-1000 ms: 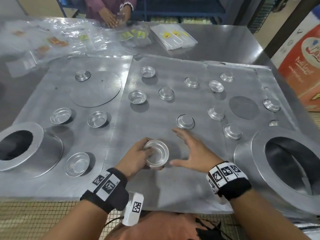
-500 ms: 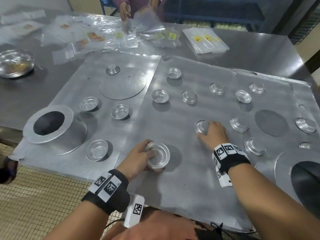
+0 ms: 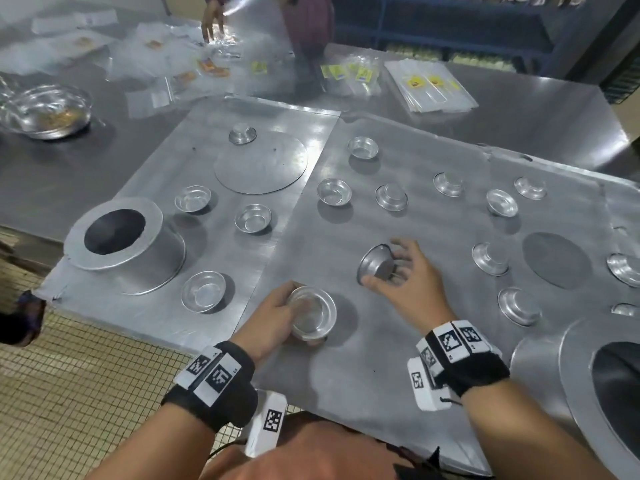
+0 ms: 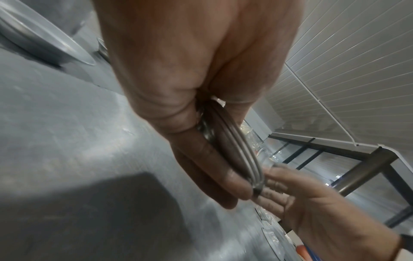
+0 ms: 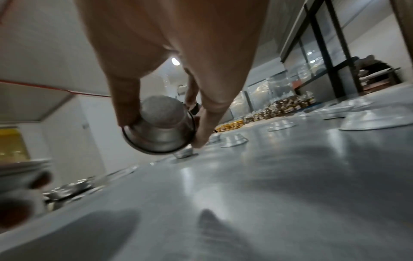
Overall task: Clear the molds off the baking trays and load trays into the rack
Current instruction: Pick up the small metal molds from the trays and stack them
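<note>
Two flat metal baking trays [image 3: 346, 368] lie side by side on a steel table, strewn with several small round metal molds. My left hand [image 3: 277, 315] grips a short nested stack of molds [image 3: 313, 317] near the front edge of the right tray; its stacked rims [image 4: 241, 151] show in the left wrist view. My right hand [image 3: 405, 275] pinches one small mold [image 3: 375, 263], tilted on its side and lifted off the tray; in the right wrist view this mold [image 5: 161, 134] sits between thumb and fingers, base towards the camera.
A large ring mold [image 3: 121, 237] stands on the left tray, another [image 3: 595, 375] at the right edge. Flat metal discs [image 3: 261, 164] lie on both trays. A metal bowl [image 3: 45, 110] and plastic bags [image 3: 429, 88] lie at the back, where another person's hand [image 3: 213, 22] works.
My right hand reached the mold ahead of it, picked it up and tipped it on its side. The left hand kept hold of its stack.
</note>
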Motion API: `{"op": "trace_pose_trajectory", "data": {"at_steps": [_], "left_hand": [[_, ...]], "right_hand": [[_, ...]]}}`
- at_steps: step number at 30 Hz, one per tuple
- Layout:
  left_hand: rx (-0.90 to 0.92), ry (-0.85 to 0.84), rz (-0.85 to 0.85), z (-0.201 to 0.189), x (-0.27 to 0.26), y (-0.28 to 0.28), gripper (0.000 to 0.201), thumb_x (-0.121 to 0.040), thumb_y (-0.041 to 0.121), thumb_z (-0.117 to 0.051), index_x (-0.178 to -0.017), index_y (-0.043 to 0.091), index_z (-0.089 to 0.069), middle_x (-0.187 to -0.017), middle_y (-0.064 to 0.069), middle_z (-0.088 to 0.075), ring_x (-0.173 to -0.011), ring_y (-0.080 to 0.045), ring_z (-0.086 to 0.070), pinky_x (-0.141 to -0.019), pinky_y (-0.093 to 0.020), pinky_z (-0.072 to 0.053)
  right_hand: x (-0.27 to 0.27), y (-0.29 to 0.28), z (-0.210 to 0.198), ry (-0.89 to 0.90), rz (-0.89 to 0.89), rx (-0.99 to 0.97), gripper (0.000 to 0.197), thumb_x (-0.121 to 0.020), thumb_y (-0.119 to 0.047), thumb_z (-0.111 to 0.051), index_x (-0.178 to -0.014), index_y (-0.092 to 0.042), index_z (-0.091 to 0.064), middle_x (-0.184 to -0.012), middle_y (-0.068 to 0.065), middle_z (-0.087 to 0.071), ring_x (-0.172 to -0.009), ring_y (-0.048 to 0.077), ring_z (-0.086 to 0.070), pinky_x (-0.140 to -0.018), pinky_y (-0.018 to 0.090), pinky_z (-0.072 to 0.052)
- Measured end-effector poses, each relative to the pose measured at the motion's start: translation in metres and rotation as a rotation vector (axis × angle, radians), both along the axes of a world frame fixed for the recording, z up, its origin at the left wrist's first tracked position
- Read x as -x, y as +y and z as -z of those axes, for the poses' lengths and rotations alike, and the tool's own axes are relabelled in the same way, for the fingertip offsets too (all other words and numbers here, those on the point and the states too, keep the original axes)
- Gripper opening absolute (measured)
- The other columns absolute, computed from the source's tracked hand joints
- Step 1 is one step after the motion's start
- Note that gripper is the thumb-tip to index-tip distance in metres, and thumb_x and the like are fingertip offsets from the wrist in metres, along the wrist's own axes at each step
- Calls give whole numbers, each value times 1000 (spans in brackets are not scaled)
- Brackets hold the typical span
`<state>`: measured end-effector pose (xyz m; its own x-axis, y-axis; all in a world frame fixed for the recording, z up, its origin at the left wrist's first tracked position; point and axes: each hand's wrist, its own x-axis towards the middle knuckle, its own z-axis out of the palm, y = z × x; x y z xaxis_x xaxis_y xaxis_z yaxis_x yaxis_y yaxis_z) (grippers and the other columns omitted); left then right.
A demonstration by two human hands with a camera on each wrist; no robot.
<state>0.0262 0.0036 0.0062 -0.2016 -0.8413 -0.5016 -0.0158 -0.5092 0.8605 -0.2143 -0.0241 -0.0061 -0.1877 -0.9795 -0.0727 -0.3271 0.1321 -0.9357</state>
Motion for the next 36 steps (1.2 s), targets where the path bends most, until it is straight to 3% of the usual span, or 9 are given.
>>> {"op": "trace_pose_trajectory", "data": {"at_steps": [4, 8, 13, 17, 23, 26, 32, 34, 36], "left_hand": [[-9, 47, -16, -4, -2, 1, 48, -85, 53, -69, -106, 10, -69, -112, -20, -68, -114, -46, -61, -101, -68, -45], [6, 67, 20, -7, -5, 1, 50, -86, 56, -69, -108, 12, -69, -112, -20, -71, -110, -43, -65, -102, -65, -46], [52, 21, 32, 2, -9, 0, 33, -86, 35, -74, -110, 13, -67, -105, -14, -73, -99, -33, -70, -95, -60, -51], [73, 32, 6, 8, -18, 1, 29, -82, 27, -69, -107, 13, -68, -98, -14, -71, -92, -25, -65, -87, -49, -49], [95, 6, -68, 8, -42, 6, 30, -82, 23, -64, -109, 9, -66, -108, -24, -69, -96, -27, -66, -100, -56, -47], [80, -17, -109, 13, -59, 10, 20, -93, 17, -62, -112, 11, -66, -108, -20, -71, -107, -35, -67, -102, -54, -46], [-9, -17, -216, 15, -95, 19, 32, -83, 24, -63, -114, 20, -68, -109, -12, -74, -108, -35, -68, -101, -61, -49], [-49, 12, -255, 17, -106, 20, 33, -84, 10, -58, -114, 16, -68, -112, -20, -71, -106, -45, -67, -91, -66, -52], [-69, 58, -304, 16, -120, 21, 34, -88, -2, -49, -115, 9, -67, -113, -27, -68, -97, -48, -68, -76, -59, -59]], "right_hand": [[-32, 24, -16, -5, -199, 155, 64, -59, -23, -93, -115, -32, -61, -117, -4, -54, -101, 13, -67, -90, 29, -57], [-53, 41, -17, 20, -293, 226, 64, -62, -26, -93, -117, -28, -59, -118, -5, -61, -105, 13, -67, -92, 31, -55], [-68, 49, -10, 68, -385, 191, 70, -63, -31, -92, -124, -22, -59, -119, -12, -67, -110, 4, -64, -98, 31, -52], [-78, 48, -5, 174, -440, 96, 82, -67, -45, -85, -140, -36, -48, -127, -17, -63, -118, -2, -58, -103, 28, -48], [-94, 37, -4, 383, -666, -4, 96, -76, -56, -73, -154, -33, -23, -150, -11, -43, -136, 7, -42, -113, 24, -34], [-107, 30, -4, 424, -773, -33, 101, -75, -63, -68, -156, -33, -15, -155, -10, -36, -141, 9, -36, -115, 31, -33], [-137, 7, -11, 458, -911, -59, 96, -78, -40, -73, -155, -34, -18, -153, -8, -40, -137, 14, -44, -113, 34, -37], [-145, -2, -14, 503, -927, -57, 87, -80, -29, -69, -155, -30, -24, -152, -3, -43, -133, 17, -47, -112, 32, -37], [-158, -12, -13, 564, -928, -50, 74, -84, -21, -63, -152, -26, -34, -150, -2, -46, -133, 16, -47, -114, 30, -35]]}}
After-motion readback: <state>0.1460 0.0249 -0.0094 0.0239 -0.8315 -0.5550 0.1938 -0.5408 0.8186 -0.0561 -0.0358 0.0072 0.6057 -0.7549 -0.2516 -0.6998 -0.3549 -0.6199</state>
